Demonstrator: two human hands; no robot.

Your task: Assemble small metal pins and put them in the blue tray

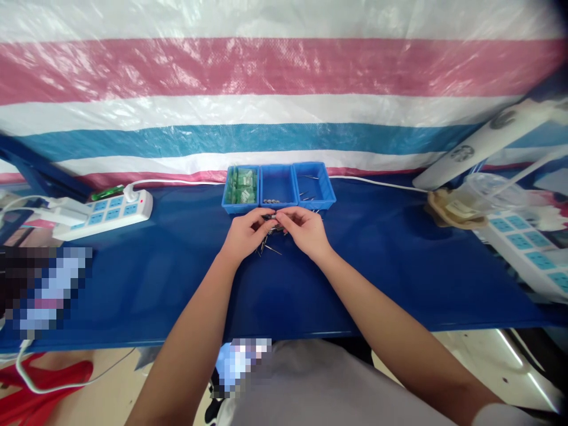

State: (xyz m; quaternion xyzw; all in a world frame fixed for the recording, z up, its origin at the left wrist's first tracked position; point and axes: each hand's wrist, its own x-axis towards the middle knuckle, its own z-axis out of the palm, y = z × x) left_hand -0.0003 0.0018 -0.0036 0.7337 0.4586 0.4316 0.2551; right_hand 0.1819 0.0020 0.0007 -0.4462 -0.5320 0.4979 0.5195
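Observation:
My left hand (247, 232) and my right hand (307, 232) meet over the table, just in front of three blue bins. Fingers and thumbs of both are pinched together around a small dark-and-silver metal part (270, 217), mostly hidden by the fingertips. Below them lies a loose pile of thin metal pins (268, 247) on the blue tabletop (284, 296). Small round silver pieces (271, 201) sit in the middle bin (277, 177). The right bin (326, 188) has a few thin metal pins (306, 196), and the left bin (227, 204) holds green-and-clear packets (245, 184).
A white power strip (106, 214) with plugs stands at left, near a blurred-out phone (55, 290). At right are a second power strip (528, 248), a clear plastic cup (494, 192) and a white tube (470, 148). A white cable (377, 182) runs behind the bins.

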